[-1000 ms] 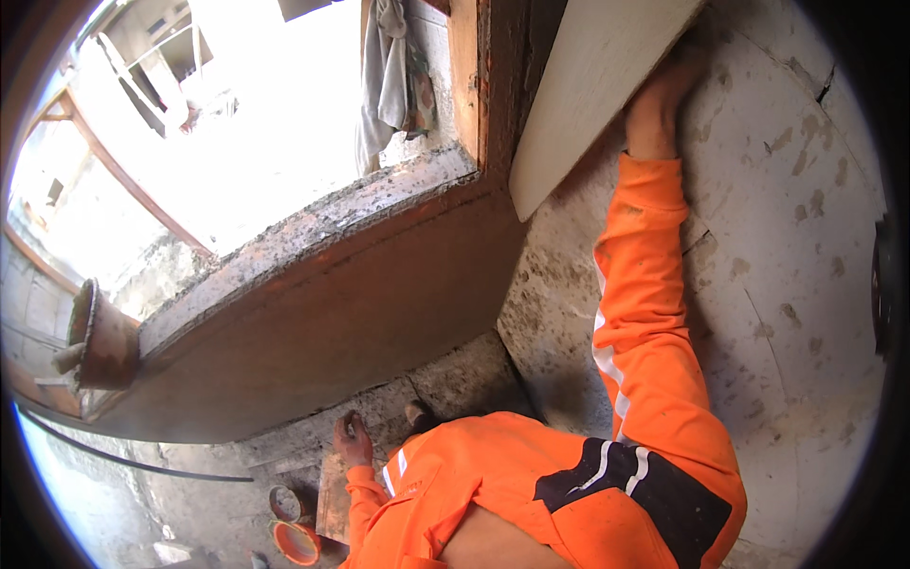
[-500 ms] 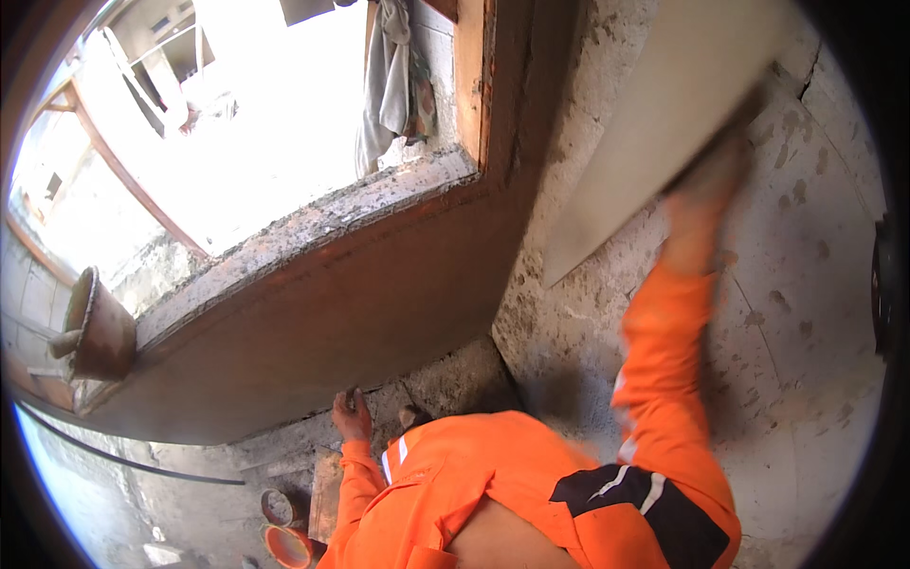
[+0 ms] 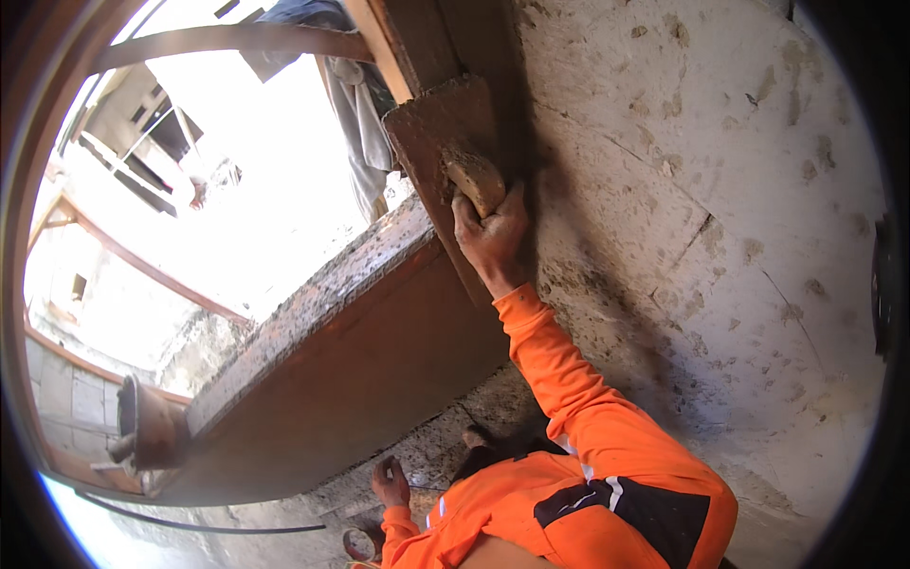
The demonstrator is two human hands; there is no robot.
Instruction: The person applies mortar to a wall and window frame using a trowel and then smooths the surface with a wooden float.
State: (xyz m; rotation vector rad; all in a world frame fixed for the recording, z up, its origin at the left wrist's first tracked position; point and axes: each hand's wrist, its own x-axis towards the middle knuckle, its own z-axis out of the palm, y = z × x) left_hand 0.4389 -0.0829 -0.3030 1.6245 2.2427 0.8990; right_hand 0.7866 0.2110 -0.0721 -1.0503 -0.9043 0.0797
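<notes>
My right hand (image 3: 491, 237) is wrapped round the handle (image 3: 474, 180) of a plastering float. The float's long, mortar-stained board (image 3: 431, 128) lies flat along the narrow brown wall strip beside the wooden window frame (image 3: 384, 47). Its lower end reaches down past the sill corner. Lower down, my left hand (image 3: 390, 482) hangs beside my body, with its fingers loosely bent and apart and nothing seen in it. Below the sill, the wall face (image 3: 351, 379) is smooth and brown.
A rough sill (image 3: 313, 284) runs under the bright window opening, with a bucket (image 3: 152, 427) at its left end. Grey cloth (image 3: 355, 123) hangs by the frame. A mortar-spotted pale wall (image 3: 720, 190) rises on the right. A small round container (image 3: 360, 542) stands below my left hand.
My right hand has swept the float leftward from the pale wall to the strip beside the window frame, and its board is turned differently. My left hand still hangs low. The view has shifted.
</notes>
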